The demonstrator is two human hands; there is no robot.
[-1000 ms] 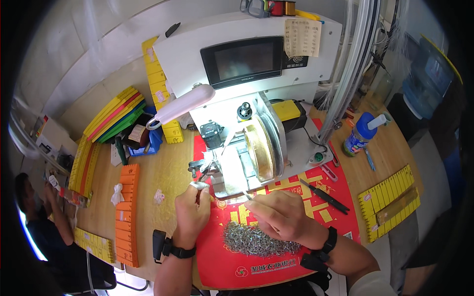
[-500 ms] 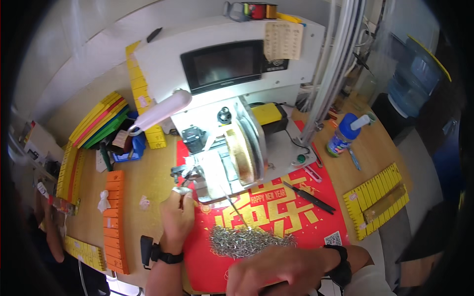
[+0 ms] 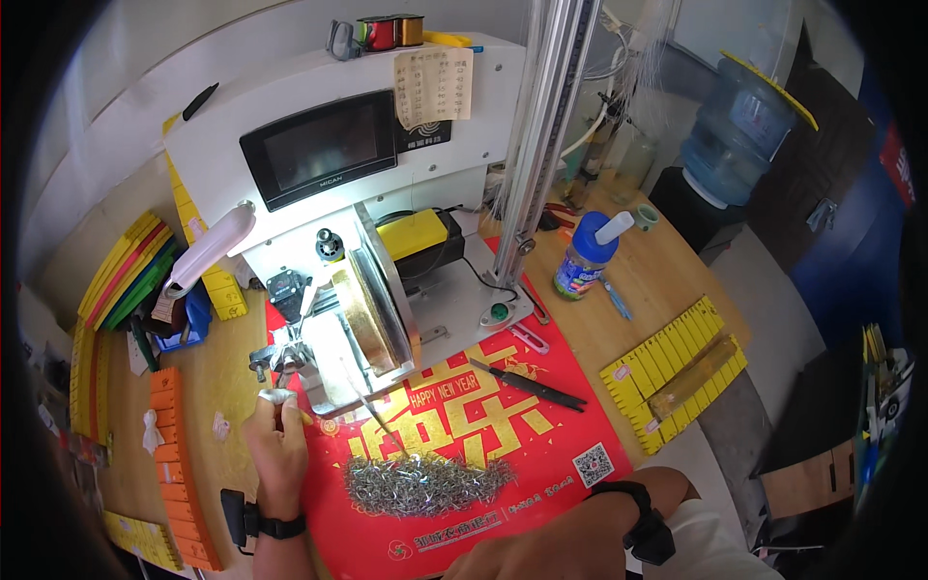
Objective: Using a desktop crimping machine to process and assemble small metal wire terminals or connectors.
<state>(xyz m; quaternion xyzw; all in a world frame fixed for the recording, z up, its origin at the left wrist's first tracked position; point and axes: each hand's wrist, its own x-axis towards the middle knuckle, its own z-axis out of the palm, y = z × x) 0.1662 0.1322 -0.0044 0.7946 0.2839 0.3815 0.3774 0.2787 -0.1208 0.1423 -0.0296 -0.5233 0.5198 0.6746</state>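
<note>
My left hand [image 3: 276, 447] is closed in front of the machine's small metal clamp [image 3: 282, 356], fingertips pinched together. A pale, shiny bit shows at the fingertips, too small to name. Low at the near edge, my right hand [image 3: 541, 553] has its fingers cut off by the picture's rim, so their pose is hidden. Beyond it a tangled heap of thin silvery wire pieces [image 3: 425, 485] lies on a red printed mat [image 3: 338, 541]. A thin metal rod [image 3: 377, 411] slants from the machine down to the heap. Beside the clamp stands a gold-rimmed wheel [image 3: 362, 314], brightly lit.
Black tweezers [image 3: 530, 385] lie on the mat's right side. Farther right are a blue-lidded jar [image 3: 586, 256] and a yellow slotted tray [image 3: 672, 372]. An orange tray [image 3: 179, 474] lies left of my left hand. A white machine housing with a dark screen [image 3: 319, 150] rises behind.
The view has turned to the right, so the scene sits farther left. My right hand has drawn down toward the near edge, away from the wire heap. My left hand stays at the clamp.
</note>
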